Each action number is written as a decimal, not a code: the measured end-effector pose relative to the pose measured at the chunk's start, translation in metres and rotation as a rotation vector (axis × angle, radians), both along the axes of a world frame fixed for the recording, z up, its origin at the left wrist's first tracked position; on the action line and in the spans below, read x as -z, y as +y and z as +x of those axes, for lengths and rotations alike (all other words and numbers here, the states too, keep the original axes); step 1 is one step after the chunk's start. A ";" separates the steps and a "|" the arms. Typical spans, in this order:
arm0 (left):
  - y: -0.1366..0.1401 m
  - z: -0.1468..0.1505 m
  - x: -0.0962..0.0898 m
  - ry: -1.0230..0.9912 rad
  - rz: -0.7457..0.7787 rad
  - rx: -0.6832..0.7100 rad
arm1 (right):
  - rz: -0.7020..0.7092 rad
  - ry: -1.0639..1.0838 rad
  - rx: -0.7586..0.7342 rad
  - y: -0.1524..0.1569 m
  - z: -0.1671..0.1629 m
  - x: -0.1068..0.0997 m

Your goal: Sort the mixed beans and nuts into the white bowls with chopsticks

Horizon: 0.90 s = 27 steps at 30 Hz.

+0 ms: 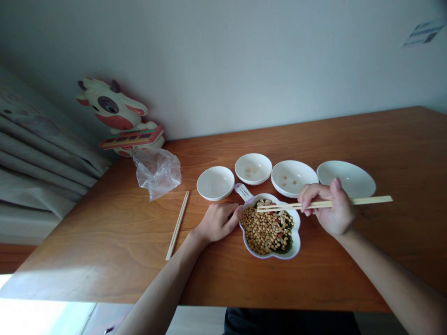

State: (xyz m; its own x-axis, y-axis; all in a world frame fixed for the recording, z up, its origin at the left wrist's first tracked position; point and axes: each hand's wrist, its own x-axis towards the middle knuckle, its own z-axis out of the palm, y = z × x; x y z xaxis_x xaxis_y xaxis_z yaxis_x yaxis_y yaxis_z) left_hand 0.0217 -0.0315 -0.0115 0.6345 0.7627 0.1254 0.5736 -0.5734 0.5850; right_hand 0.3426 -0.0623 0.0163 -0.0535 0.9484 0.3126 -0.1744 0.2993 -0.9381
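Note:
A flower-shaped bowl [296,242] with a pale purple rim and a labelled handle holds yellow soybeans [258,230], pale and reddish nuts or beans, and small green ones. At its left rim, my left hand [220,221] is closed, fingers curled and thumb side against the edge. My right hand [330,209] grips a pair of light wooden chopsticks [370,201] to the right of the bowl. Their tips reach over the beans; whether anything is pinched between them cannot be made out.
Behind the bowl stand white bowls: one at left [214,184], a second [253,168] and third [293,179] with a few pieces inside, and one at right [345,179]. Another chopstick pair [178,225], a crumpled plastic bag [159,172] and a cow toy [120,118] are leftward.

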 end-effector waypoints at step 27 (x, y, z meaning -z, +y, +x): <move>0.000 0.000 -0.001 -0.011 -0.005 0.007 | 0.066 0.023 0.037 0.004 0.009 -0.004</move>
